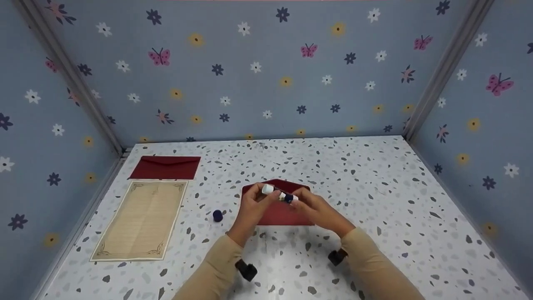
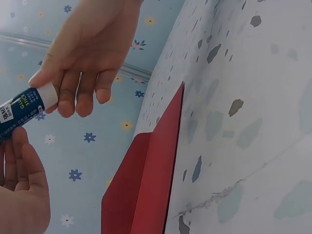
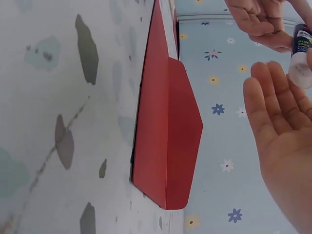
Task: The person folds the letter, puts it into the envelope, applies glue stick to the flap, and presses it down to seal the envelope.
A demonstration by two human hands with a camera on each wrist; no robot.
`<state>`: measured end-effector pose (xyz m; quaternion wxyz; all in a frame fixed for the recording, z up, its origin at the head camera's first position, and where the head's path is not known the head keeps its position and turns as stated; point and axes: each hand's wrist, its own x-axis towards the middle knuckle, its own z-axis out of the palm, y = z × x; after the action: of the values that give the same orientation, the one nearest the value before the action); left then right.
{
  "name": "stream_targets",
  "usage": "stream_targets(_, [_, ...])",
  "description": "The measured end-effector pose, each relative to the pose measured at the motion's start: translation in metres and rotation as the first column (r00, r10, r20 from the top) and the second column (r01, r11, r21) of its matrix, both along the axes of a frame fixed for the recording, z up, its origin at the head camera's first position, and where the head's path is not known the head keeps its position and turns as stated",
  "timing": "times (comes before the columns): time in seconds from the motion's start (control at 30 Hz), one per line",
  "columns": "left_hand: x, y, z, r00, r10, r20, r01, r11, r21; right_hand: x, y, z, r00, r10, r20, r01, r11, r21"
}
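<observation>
A glue stick (image 1: 287, 197) with a dark blue barrel and white ends is held above a red envelope (image 1: 283, 214). My left hand (image 1: 252, 209) grips its barrel. With thumb and forefinger my right hand (image 1: 320, 211) pinches the white base; its other fingers extend loosely in the left wrist view. The lettering on the glue stick (image 2: 22, 111) shows in that view. Below both hands, the envelope lies on the table with its flap (image 3: 183, 141) raised, partly hidden by the hands in the head view. A dark blue cap (image 1: 217, 216) stands left of my left hand.
A cream sheet of bordered paper (image 1: 141, 221) lies at the left of the speckled table (image 1: 383, 200). Just beyond it is another dark red envelope (image 1: 166, 167). Flower-patterned walls (image 1: 258, 83) enclose the back and both sides.
</observation>
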<state>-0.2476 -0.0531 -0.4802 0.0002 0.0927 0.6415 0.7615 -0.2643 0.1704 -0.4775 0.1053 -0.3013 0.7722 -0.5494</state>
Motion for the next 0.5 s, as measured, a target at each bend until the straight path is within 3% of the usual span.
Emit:
stream_targets(0.1, [0.0010, -0.0040, 0.0015, 0.996, -0.082, -0.041, 0.083, 0.996, 0.022, -0.0044, 0.0031, -0.0054, 0.992, -0.019, 0.122, 0.020, 1.000, -0.006])
stream_targets(0.17, [0.0015, -0.0054, 0.0030, 0.991, -0.114, -0.066, 0.116, 0.993, 0.019, -0.0041, 0.0033, -0.0037, 0.987, -0.024, 0.156, 0.028, 0.999, -0.025])
stream_targets(0.37, [0.0008, -0.0038, 0.0066, 0.997, -0.066, -0.051, 0.066, 0.998, -0.010, -0.0035, 0.0025, -0.0012, 0.988, 0.018, 0.156, 0.004, 0.990, -0.144])
stream_targets(0.5, [0.0014, -0.0044, 0.0072, 0.997, -0.063, -0.045, 0.063, 0.998, -0.018, -0.0035, 0.0022, -0.0021, 0.990, 0.013, 0.143, 0.005, 0.992, -0.127])
